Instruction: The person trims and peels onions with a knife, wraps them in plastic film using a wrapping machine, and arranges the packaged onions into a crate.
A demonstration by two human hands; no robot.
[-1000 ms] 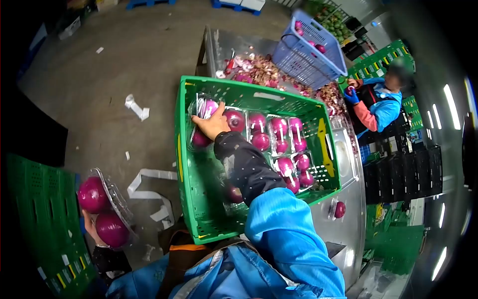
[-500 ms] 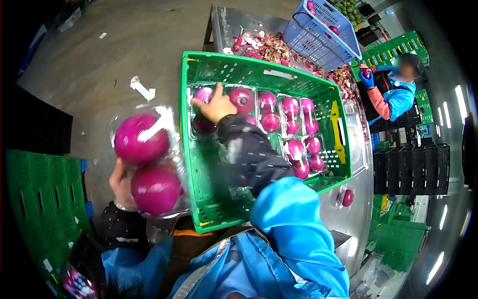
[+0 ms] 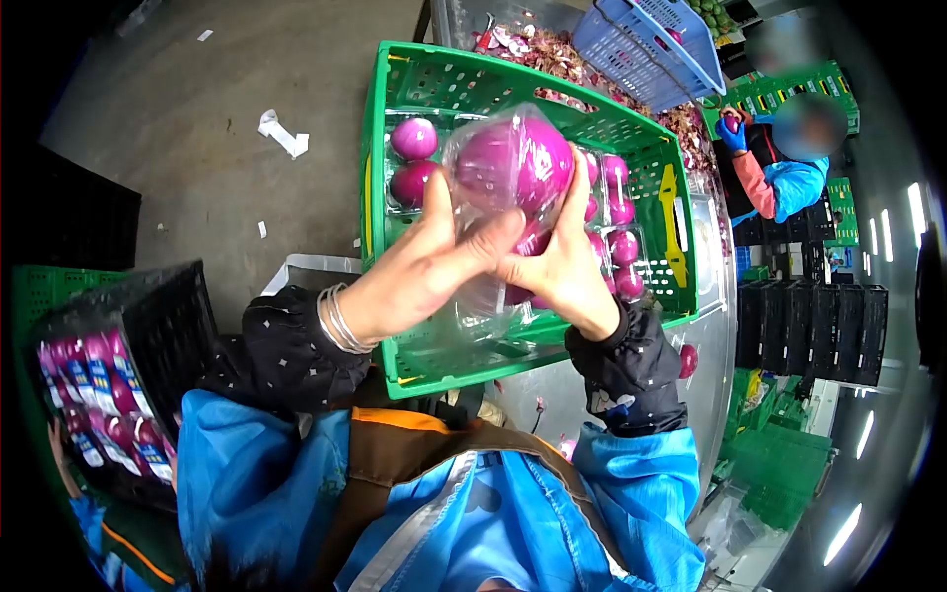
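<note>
Since the earlier frames, the clear clamshell pack of red onions has moved from beside the green crate to above it, and your right hand has left the packs inside to meet your left hand there. Both your hands are now clamped on the pack, one from each side, with thumbs close together across its near part. One large, shiny onion fills its far end; your fingers partly cover the onion flesh nearer you.

Below, the crate holds more clear packs: one of two onions at its left end, and several toward its right end, near a yellow strip. The metal worktop shows along the crate's right side, with a single onion on it. Beyond the crate lie loose onion skins, a red-handled tool and a blue plastic basket containing onions.

At far right, a person in blue holds an onion in a blue-gloved hand. At lower left, a black crate of labelled onion packs has come into view, tilted, with another person's hand beside it.
</note>
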